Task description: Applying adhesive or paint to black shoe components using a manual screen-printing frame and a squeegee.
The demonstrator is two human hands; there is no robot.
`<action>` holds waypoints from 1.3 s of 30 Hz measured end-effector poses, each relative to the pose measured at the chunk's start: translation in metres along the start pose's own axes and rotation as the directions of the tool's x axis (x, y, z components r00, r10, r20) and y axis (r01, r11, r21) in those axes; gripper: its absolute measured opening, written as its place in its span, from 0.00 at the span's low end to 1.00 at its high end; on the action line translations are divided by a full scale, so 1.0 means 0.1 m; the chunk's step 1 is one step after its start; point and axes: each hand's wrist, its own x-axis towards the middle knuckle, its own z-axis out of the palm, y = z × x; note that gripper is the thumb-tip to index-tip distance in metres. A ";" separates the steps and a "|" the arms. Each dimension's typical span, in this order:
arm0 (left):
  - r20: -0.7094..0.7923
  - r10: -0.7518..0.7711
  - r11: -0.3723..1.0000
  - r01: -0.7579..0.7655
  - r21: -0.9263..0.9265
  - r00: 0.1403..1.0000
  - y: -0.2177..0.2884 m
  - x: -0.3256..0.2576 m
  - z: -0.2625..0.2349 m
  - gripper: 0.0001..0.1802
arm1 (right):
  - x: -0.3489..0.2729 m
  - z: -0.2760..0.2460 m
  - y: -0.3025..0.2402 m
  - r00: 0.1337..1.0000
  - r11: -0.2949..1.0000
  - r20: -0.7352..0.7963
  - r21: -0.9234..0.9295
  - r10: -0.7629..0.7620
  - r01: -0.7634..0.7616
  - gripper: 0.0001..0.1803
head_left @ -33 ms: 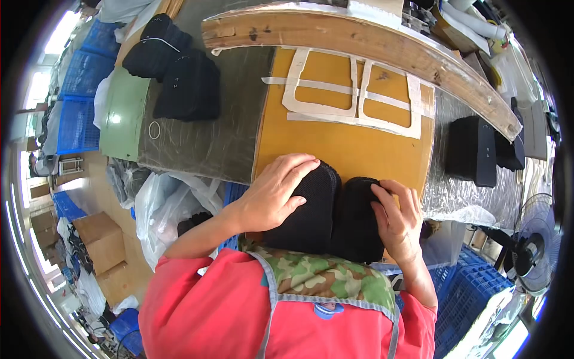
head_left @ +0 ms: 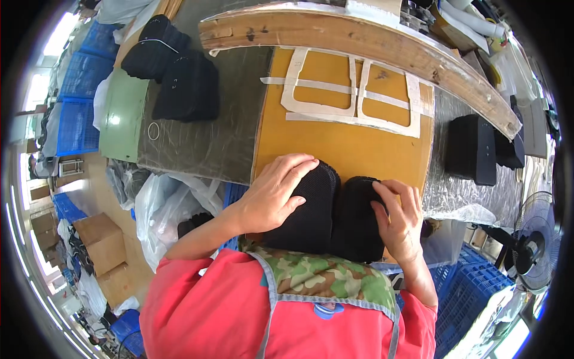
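Observation:
Two black mesh fabric pieces lie side by side at the near edge of a yellow-brown board point(head_left: 335, 146). My left hand point(head_left: 272, 194) rests flat on the left black piece point(head_left: 311, 215), fingers spread over its top edge. My right hand point(head_left: 397, 218) lies on the right black piece point(head_left: 353, 224), its fingertips curled onto that piece's upper right edge. The two pieces touch along the middle. My red sleeves and a camouflage apron hide their near ends.
White strip outlines point(head_left: 353, 99) mark the board's far half, below a curved wooden beam point(head_left: 359, 42). Stacks of black pieces point(head_left: 179, 84) sit far left and others point(head_left: 472, 146) at the right. Plastic bags point(head_left: 167, 209), cardboard boxes point(head_left: 101, 239), blue crates point(head_left: 472, 293) and a fan point(head_left: 532, 245) surround the table.

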 end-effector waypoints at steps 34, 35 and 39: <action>-0.244 -0.053 0.952 -0.025 -0.304 0.968 0.02 -0.05 -0.28 0.14 | 1.68 0.76 1.36 0.984 0.981 -0.162 -0.189 -0.077 0.046 0.33; -0.260 -0.076 0.922 -0.032 -0.387 0.963 0.02 -0.03 -0.35 0.14 | 1.70 0.76 1.36 0.978 0.980 -0.185 -0.188 -0.099 0.064 0.33; -0.122 -0.152 0.760 0.037 -0.649 0.981 -0.05 0.12 -0.52 0.16 | 1.72 0.77 1.35 1.000 0.982 -0.029 -0.191 0.009 -0.014 0.41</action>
